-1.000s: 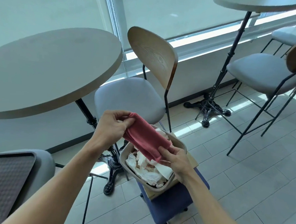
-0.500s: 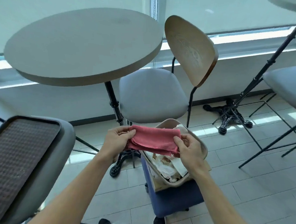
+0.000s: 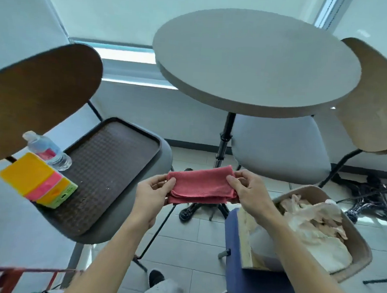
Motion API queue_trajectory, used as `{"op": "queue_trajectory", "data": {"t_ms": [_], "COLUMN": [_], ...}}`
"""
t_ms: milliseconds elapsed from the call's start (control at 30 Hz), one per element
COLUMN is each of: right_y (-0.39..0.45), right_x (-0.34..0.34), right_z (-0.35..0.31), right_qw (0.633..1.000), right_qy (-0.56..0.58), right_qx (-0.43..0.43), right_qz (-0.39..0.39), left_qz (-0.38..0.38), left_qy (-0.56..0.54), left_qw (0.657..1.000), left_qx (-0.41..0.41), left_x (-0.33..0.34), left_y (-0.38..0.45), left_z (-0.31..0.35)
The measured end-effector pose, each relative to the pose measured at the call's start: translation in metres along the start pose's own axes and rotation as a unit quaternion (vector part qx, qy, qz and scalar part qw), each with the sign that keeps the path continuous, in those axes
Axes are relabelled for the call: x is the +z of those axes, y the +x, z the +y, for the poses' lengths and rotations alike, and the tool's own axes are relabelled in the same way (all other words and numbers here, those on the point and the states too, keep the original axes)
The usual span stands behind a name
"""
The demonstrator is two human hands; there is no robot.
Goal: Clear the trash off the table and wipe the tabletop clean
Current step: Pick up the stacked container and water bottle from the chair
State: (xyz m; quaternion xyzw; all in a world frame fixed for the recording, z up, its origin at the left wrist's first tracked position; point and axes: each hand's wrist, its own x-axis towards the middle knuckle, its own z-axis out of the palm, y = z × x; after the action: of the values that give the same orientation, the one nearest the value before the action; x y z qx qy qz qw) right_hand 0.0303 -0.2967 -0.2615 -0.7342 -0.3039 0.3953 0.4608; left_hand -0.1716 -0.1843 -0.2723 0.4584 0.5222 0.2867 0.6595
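Observation:
A folded red cloth (image 3: 200, 186) is stretched between both hands, below the near edge of the round grey table (image 3: 254, 59). My left hand (image 3: 154, 196) pinches its left end and my right hand (image 3: 249, 192) pinches its right end. The tabletop shows nothing on it. To the right, a beige bin (image 3: 360, 251) holding crumpled paper trash (image 3: 314, 224) sits on a blue stool (image 3: 252, 285).
A dark brown tray (image 3: 110, 164) lies on a grey chair seat at left, holding a plastic water bottle (image 3: 48, 151) and a yellow-pink carton (image 3: 38, 182). A second grey chair (image 3: 280, 149) stands behind the table. Metal table bases and chair legs cross the tiled floor.
My view has swung left, bringing the tray, bottle and carton into sight. The cloth went from hanging over the bin to being held flat between both hands, left of the bin.

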Motion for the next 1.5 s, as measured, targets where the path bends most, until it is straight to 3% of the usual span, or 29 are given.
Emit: {"op": "queue_trajectory", "data": {"t_ms": [333,600,1100,1267,1367,1500], "right_y": [0.075,0.104,0.140,0.147,0.147,0.144], "right_x": [0.186,0.291,0.343,0.346,0.358,0.387], "right_z": [-0.031,-0.031,-0.011,-0.025,-0.044,-0.071], "right_qw": [0.974,0.935,0.869,0.840,0.864,0.897], "right_qy": [-0.151,-0.256,-0.389,-0.458,-0.408,-0.254], "right_qx": [-0.059,-0.093,-0.084,-0.092,-0.105,-0.054], "right_qz": [-0.155,-0.227,-0.293,-0.275,-0.275,-0.359], "left_qz": [0.206,0.287,0.365,0.402,0.446,0.495], "left_qy": [0.004,0.040,0.194,0.162,0.099,-0.022], "left_qw": [0.978,0.955,0.897,0.877,0.872,0.859], "left_qx": [-0.020,-0.066,-0.159,-0.205,-0.174,-0.128], "left_x": [-0.162,-0.231,-0.238,-0.243,-0.253,-0.270], "left_y": [0.019,0.031,0.053,0.059,0.059,0.068], "left_z": [-0.033,-0.067,-0.076,-0.072,-0.058,-0.046]}}
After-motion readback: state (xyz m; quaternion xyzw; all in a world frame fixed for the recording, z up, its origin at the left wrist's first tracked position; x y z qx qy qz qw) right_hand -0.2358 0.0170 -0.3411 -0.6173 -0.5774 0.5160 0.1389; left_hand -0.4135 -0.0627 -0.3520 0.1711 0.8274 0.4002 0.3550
